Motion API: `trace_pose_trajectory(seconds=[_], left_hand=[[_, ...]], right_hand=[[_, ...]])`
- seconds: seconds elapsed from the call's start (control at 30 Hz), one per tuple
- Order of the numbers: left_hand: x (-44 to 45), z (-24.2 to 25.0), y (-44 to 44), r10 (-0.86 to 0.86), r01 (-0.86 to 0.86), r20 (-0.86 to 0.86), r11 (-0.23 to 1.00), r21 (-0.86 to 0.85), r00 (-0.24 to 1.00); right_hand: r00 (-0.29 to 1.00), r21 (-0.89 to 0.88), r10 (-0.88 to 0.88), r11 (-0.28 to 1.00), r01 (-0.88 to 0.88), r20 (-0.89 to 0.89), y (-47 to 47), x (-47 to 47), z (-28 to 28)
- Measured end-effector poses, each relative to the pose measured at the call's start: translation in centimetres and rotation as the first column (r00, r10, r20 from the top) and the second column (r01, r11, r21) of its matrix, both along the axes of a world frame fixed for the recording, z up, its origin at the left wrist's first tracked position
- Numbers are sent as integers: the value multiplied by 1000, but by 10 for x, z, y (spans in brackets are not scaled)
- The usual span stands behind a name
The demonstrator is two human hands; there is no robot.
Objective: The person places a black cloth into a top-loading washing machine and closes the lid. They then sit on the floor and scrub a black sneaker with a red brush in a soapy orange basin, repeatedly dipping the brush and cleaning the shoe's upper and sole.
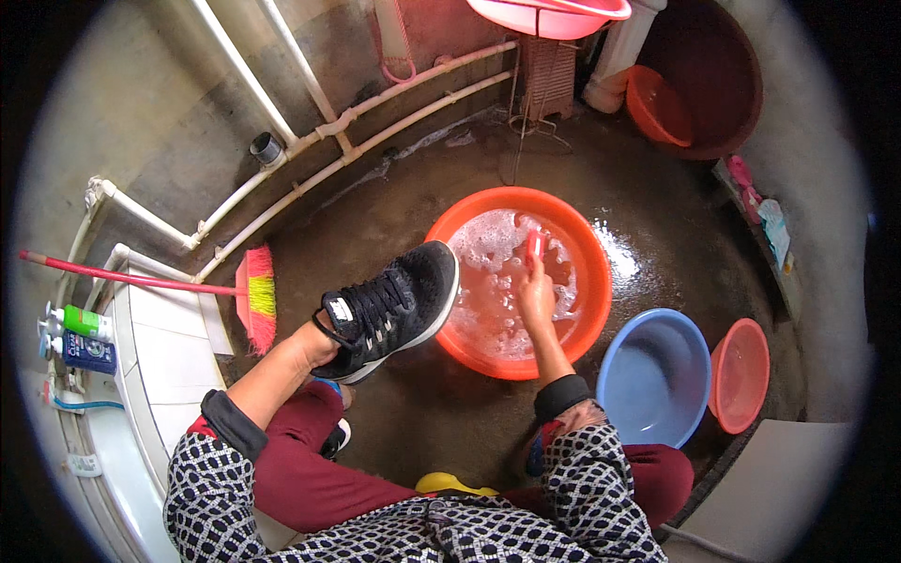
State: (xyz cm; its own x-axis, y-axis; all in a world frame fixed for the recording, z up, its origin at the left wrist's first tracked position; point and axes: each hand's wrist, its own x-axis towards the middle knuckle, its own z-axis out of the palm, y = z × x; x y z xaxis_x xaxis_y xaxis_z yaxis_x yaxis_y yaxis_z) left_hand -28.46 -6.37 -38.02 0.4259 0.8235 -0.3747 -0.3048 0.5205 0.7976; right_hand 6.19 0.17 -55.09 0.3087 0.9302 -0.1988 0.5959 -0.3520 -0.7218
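My left hand is pushed inside a black lace-up sneaker with a white sole, its fingers hidden by the shoe. The sneaker is held up in the air with its toe at the left rim of an orange plastic basin. Foamy, cloudy water lies in this basin. Over the water, my right hand grips a red-handled brush; its bristles cannot be made out. Part of another dark shoe with a white sole shows on the floor below my left arm.
A blue basin and a smaller pink basin stand at the right. A pink-and-yellow broom leans across the tiled ledge on the left, where bottles stand. White pipes run along the wall; a wire stand rises behind the orange basin.
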Motion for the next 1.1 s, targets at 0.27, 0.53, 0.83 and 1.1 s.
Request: trace_pose_trajectory(seconds=[0.27, 0.53, 0.83, 1.1], left_hand=[[-6, -2, 4, 59, -60, -12, 996, -59, 998], [5, -7, 13, 112, -113, -23, 988, -102, 993], [6, -2, 15, -19, 17, 29, 997, 72, 999], [30, 19, 4, -15, 28, -56, 973, 228, 998]], right_hand=[[904, -339, 211, 937, -79, 372, -47, 10, -57], [682, 151, -96, 944, 293, -725, -29, 13, 28], [613, 175, -52, 936, 305, -788, -62, -59, 77], [104, 110, 97, 986, 125, -990, -72, -71, 201]])
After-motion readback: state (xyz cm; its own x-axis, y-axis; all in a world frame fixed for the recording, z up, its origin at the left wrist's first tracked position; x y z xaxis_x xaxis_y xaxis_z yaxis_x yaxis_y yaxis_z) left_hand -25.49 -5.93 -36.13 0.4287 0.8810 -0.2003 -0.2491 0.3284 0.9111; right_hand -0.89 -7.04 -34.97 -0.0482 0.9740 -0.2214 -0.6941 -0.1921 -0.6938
